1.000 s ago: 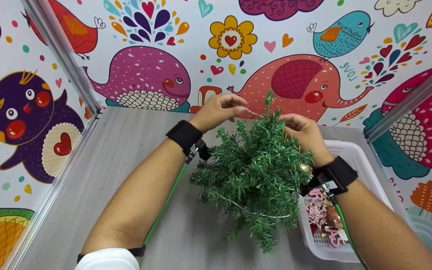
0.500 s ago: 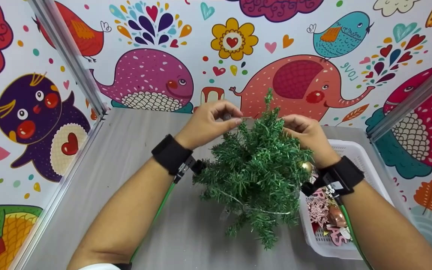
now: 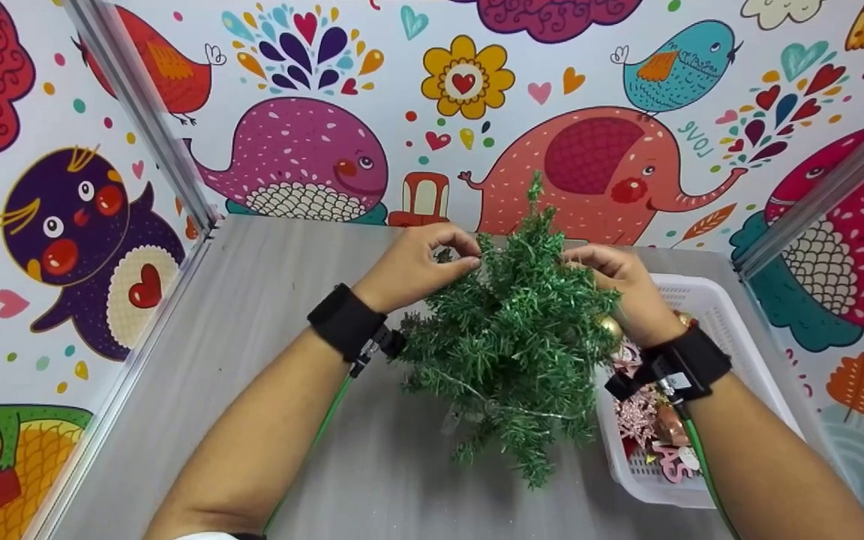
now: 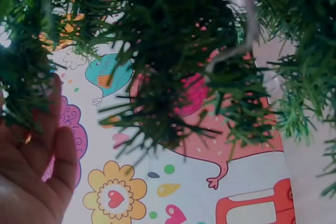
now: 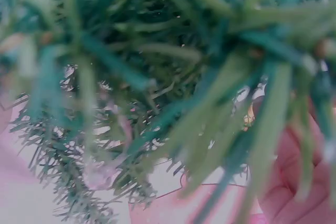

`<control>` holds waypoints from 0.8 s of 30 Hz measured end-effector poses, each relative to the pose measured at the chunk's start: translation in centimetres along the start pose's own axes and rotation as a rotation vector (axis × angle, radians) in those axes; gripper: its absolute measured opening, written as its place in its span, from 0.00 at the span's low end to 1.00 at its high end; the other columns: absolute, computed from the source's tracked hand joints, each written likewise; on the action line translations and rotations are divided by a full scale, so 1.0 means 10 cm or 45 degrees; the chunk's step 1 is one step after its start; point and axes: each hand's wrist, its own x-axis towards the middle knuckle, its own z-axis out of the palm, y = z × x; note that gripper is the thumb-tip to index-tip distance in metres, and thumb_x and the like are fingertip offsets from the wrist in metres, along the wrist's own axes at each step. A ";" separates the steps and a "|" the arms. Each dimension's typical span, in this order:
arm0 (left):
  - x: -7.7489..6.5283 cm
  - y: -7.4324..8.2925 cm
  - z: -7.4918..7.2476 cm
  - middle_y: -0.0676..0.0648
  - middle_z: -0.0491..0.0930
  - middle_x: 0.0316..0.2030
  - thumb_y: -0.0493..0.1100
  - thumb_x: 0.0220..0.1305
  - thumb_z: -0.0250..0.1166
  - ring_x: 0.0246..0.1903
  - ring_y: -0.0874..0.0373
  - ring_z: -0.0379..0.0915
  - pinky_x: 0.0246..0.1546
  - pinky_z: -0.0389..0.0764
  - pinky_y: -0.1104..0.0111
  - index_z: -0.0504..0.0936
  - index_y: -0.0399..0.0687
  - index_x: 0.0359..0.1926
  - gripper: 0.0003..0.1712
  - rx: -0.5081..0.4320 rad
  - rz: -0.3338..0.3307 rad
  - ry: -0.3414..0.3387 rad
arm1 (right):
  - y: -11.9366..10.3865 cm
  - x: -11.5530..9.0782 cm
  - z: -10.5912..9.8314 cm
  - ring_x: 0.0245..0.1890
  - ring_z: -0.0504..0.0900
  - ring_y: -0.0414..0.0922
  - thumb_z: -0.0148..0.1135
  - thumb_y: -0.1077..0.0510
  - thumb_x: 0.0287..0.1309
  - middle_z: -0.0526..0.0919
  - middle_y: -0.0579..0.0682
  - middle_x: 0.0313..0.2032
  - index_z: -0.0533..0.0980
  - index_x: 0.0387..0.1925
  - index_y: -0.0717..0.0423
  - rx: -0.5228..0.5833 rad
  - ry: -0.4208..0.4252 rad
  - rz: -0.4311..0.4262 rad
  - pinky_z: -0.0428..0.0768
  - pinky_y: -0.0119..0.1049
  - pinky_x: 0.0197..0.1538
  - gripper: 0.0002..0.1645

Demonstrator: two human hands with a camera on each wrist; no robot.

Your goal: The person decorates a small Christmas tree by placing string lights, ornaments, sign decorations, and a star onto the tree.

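A small green artificial Christmas tree (image 3: pixel 507 322) stands in the middle of the head view. A thin clear string (image 3: pixel 469 390) wraps across its lower front, and a gold bauble (image 3: pixel 610 330) hangs on its right side. At the tree's upper left, my left hand (image 3: pixel 421 262) pinches with thumb and forefinger close together at the branches; the string end there is hardly visible. My right hand (image 3: pixel 634 292) reaches behind the upper right branches with fingers bent. Its fingertips are hidden by needles, so I cannot tell what they hold. In the right wrist view, the fingers (image 5: pixel 294 177) lie beside blurred needles.
A white perforated basket (image 3: pixel 732 330) stands right of the tree, partly under my right forearm. Inside are pink snowflake ornaments (image 3: pixel 638 416) and pink letters (image 3: pixel 673 461). Walls printed with cartoon animals enclose the grey table (image 3: pixel 274 262) at the back and both sides.
My left hand has come down from beside the treetop to the upper left branches. The string stretched from it to the tree no longer shows. My right hand has dropped slightly.
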 end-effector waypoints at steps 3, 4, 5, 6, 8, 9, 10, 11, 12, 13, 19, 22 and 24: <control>-0.01 0.00 0.01 0.49 0.86 0.47 0.42 0.74 0.69 0.50 0.58 0.80 0.58 0.78 0.60 0.88 0.45 0.47 0.07 0.004 -0.015 -0.002 | 0.01 -0.06 -0.01 0.41 0.84 0.39 0.56 0.66 0.78 0.89 0.47 0.52 0.82 0.57 0.67 -0.082 0.109 0.078 0.82 0.27 0.39 0.15; -0.01 0.00 0.01 0.48 0.86 0.47 0.42 0.75 0.68 0.50 0.58 0.80 0.58 0.78 0.60 0.88 0.45 0.47 0.07 -0.001 -0.016 -0.002 | 0.01 -0.08 -0.01 0.41 0.83 0.38 0.53 0.69 0.77 0.89 0.46 0.52 0.81 0.58 0.70 -0.097 0.145 0.107 0.81 0.27 0.40 0.16; -0.02 0.00 0.00 0.48 0.86 0.47 0.42 0.75 0.68 0.51 0.57 0.80 0.59 0.78 0.59 0.88 0.44 0.48 0.07 -0.007 -0.014 -0.002 | 0.01 -0.10 -0.02 0.42 0.82 0.37 0.52 0.71 0.76 0.88 0.45 0.51 0.81 0.58 0.70 -0.116 0.186 0.136 0.80 0.27 0.42 0.16; -0.02 0.00 0.00 0.48 0.86 0.48 0.42 0.75 0.68 0.51 0.57 0.80 0.59 0.78 0.59 0.88 0.44 0.48 0.08 -0.012 -0.012 -0.002 | 0.02 -0.12 -0.03 0.42 0.81 0.38 0.51 0.72 0.75 0.88 0.44 0.50 0.81 0.57 0.71 -0.128 0.221 0.157 0.79 0.28 0.44 0.17; -0.04 0.01 0.00 0.48 0.86 0.48 0.43 0.75 0.68 0.52 0.56 0.80 0.61 0.77 0.58 0.88 0.44 0.49 0.09 -0.017 -0.017 0.002 | 0.02 -0.17 -0.06 0.44 0.82 0.39 0.54 0.69 0.76 0.88 0.43 0.47 0.82 0.56 0.69 -0.144 0.279 0.184 0.79 0.31 0.50 0.15; -0.05 0.01 0.00 0.48 0.86 0.48 0.44 0.76 0.68 0.54 0.56 0.80 0.62 0.77 0.58 0.88 0.44 0.49 0.09 -0.014 -0.022 0.009 | 0.03 -0.21 -0.08 0.48 0.82 0.40 0.56 0.67 0.77 0.88 0.43 0.46 0.82 0.56 0.69 -0.149 0.288 0.188 0.78 0.33 0.55 0.14; -0.07 0.01 -0.01 0.48 0.86 0.48 0.44 0.76 0.68 0.54 0.56 0.80 0.62 0.77 0.58 0.89 0.44 0.49 0.10 -0.009 -0.026 0.019 | 0.03 -0.24 -0.11 0.49 0.83 0.41 0.57 0.66 0.77 0.88 0.43 0.45 0.82 0.55 0.68 -0.163 0.288 0.184 0.77 0.34 0.57 0.14; -0.09 0.01 -0.01 0.48 0.86 0.48 0.45 0.76 0.67 0.54 0.56 0.80 0.62 0.77 0.58 0.89 0.44 0.49 0.10 0.001 -0.028 0.034 | 0.03 -0.28 -0.15 0.48 0.83 0.42 0.58 0.65 0.77 0.89 0.44 0.44 0.83 0.54 0.67 -0.164 0.294 0.177 0.78 0.35 0.57 0.13; -0.11 0.01 -0.02 0.49 0.85 0.49 0.45 0.76 0.67 0.54 0.56 0.80 0.62 0.77 0.58 0.89 0.44 0.49 0.11 0.023 -0.036 0.056 | 0.03 -0.32 -0.19 0.46 0.84 0.42 0.59 0.64 0.77 0.89 0.44 0.43 0.82 0.54 0.68 -0.172 0.296 0.172 0.79 0.34 0.56 0.13; -0.14 0.01 -0.03 0.48 0.85 0.50 0.46 0.77 0.67 0.55 0.56 0.79 0.62 0.77 0.57 0.89 0.44 0.49 0.11 0.044 -0.041 0.087 | 0.02 -0.37 -0.23 0.45 0.85 0.42 0.59 0.62 0.78 0.90 0.45 0.43 0.83 0.54 0.67 -0.186 0.296 0.168 0.81 0.33 0.52 0.13; -0.45 0.01 -0.17 0.45 0.85 0.52 0.45 0.77 0.65 0.51 0.53 0.80 0.58 0.80 0.56 0.87 0.41 0.50 0.12 0.143 -0.053 0.378 | 0.03 -0.64 -0.58 0.43 0.88 0.40 0.61 0.61 0.77 0.91 0.46 0.42 0.82 0.54 0.68 -0.119 0.354 0.169 0.84 0.28 0.47 0.14; -0.81 -0.02 -0.21 0.48 0.87 0.46 0.42 0.75 0.67 0.46 0.55 0.81 0.54 0.80 0.63 0.88 0.41 0.47 0.09 0.148 -0.105 0.535 | 0.13 -0.77 -0.75 0.44 0.87 0.37 0.60 0.59 0.78 0.90 0.42 0.43 0.80 0.57 0.70 -0.265 0.396 0.229 0.83 0.26 0.49 0.18; -1.10 -0.07 -0.18 0.49 0.87 0.43 0.41 0.75 0.67 0.44 0.57 0.80 0.53 0.79 0.66 0.89 0.42 0.45 0.07 0.124 -0.150 0.630 | 0.21 -0.85 -0.87 0.46 0.85 0.36 0.60 0.55 0.79 0.88 0.44 0.46 0.80 0.59 0.68 -0.493 0.409 0.278 0.81 0.23 0.46 0.20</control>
